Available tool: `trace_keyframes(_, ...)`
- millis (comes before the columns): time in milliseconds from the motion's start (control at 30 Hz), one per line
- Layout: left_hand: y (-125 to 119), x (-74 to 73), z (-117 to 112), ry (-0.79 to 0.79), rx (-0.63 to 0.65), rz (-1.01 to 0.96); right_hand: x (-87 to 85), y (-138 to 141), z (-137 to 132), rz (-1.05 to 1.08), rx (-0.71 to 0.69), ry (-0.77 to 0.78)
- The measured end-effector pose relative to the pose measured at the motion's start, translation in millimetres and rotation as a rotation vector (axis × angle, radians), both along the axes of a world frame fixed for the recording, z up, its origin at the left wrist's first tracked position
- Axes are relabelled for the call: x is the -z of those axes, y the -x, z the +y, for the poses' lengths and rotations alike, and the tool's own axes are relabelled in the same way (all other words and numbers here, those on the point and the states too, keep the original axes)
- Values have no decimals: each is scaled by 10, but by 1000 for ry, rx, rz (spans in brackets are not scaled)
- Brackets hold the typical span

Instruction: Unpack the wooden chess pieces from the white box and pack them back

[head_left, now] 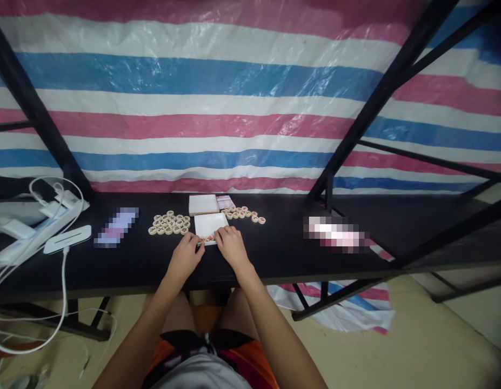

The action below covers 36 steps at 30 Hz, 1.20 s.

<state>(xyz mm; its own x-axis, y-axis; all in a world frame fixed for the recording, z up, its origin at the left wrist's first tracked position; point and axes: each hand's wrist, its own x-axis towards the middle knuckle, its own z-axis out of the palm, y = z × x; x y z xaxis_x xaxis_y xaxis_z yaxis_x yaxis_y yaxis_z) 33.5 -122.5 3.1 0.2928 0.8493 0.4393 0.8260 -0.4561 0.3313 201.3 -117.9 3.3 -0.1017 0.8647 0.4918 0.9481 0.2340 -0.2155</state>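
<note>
Two hands at work, both at the near edge of one shallow white tray (212, 222) in the middle of the black desk (274, 254). Left hand (188, 253) with fingers bent, tips against the tray's near left corner; cannot tell whether pinching anything. Right hand (232, 246) palm down, fingers curled onto the near right edge; cannot tell whether gripping or only resting.

Inside the tray, just by the fingertips, two or perhaps three red-marked pieces (208, 237), partly hidden by the hands.

Just left of the tray, one heap of round pale discs (169, 223), roughly twenty, lying flat and touching. Far right of the tray, one loose row of discs (244, 214), about ten. Just beyond the tray, one second white square box (203, 204), and beside it on the right one small pink slip (225, 201).

Further out, two blurred patches flat on the desk: one to the left (116, 227), one to the right (335, 234). At the far left, one white oval gadget (67, 239), one power strip (39, 229) with plugs, and white cables (64, 281) looping off the desk edge.

Behind everything, a striped tarp (234, 81) in pink, white and blue, crossed by slanting black frame bars (380, 92) on both sides.
</note>
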Motion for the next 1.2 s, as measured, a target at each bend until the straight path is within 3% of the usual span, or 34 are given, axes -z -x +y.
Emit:
trace_keyframes(333, 4, 7, 0, -10, -1, 17, -6, 3, -22, 90, 2, -30)
trace_keyframes(500, 7, 1, -8, -11, -1, 21, -62, -273, 150, 242, 62, -88)
trace_keyframes(700, 12, -14, -18, 19, -6, -11, -71, -813, 393, 172, 366, 13)
trace_keyframes(867, 11, -1, -9, 13, -1, -9, 4, -898, 312, 175, 534, 79)
trace_keyframes(1200, 11, -13, -17, 26, -18, -5, -11, -772, 280, 78, 437, 128)
